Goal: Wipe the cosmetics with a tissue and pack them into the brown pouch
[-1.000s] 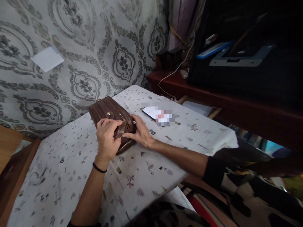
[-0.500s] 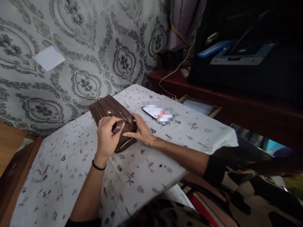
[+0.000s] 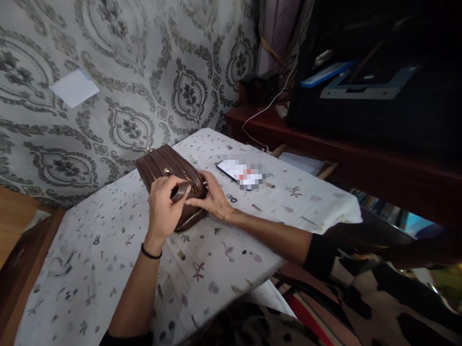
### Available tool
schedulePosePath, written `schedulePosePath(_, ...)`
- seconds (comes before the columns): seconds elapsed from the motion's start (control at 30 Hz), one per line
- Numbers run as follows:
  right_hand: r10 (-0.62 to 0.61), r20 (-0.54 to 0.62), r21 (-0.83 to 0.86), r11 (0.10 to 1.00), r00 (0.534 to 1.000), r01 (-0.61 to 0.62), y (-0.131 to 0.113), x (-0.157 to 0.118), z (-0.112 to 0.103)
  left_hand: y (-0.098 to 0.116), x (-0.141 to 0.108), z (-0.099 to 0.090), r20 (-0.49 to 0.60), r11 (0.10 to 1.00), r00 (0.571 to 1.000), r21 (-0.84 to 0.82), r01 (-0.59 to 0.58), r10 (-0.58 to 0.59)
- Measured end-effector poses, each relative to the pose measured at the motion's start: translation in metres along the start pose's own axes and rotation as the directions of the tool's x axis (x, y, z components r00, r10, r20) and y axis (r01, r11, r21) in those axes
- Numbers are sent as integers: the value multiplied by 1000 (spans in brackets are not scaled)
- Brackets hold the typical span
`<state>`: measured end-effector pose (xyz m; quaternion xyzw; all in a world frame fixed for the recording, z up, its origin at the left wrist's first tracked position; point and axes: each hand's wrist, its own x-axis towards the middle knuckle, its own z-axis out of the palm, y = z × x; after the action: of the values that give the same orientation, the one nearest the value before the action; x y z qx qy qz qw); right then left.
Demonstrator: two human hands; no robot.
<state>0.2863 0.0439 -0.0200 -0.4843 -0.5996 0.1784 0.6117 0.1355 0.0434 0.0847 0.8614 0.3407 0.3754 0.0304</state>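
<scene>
A brown leather-look handbag with gold-coloured zips and a round metal stud lies on the cloth-covered table. At its near end, my left hand pinches a brown flap or strap of the bag between thumb and fingers; which of the two it is, I cannot tell. My right hand grips the bag's right side, thumb across the near face close to a zip and fingers partly hidden behind the edge. A black band circles my left wrist.
A phone with a lit screen lies right of the bag on the patterned white tablecloth. Behind stands a papered wall with a white paper on it. A white cable hangs over the dark red furniture at the right.
Both hands keep their hold on the bag, which stays in place. My right hand and forearm have shifted very slightly left.
</scene>
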Motion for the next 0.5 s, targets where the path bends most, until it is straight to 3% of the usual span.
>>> schedulePosePath(0.1, -3, -38, 40, 999, 999, 5, -2, 3, 0, 0, 0, 0, 15, 1000, 1000, -13, -8, 8)
schedulePosePath(0.3, -88, 128, 101, 992, 988, 75, 4, 7, -16, -2, 1, -1, 10, 999, 999, -38, 32, -32)
schedulePosePath(0.5, -123, 119, 115, 987, 985, 109, 10, 9, -16, -1, 1, -1, 16, 998, 999, -47, 28, -27)
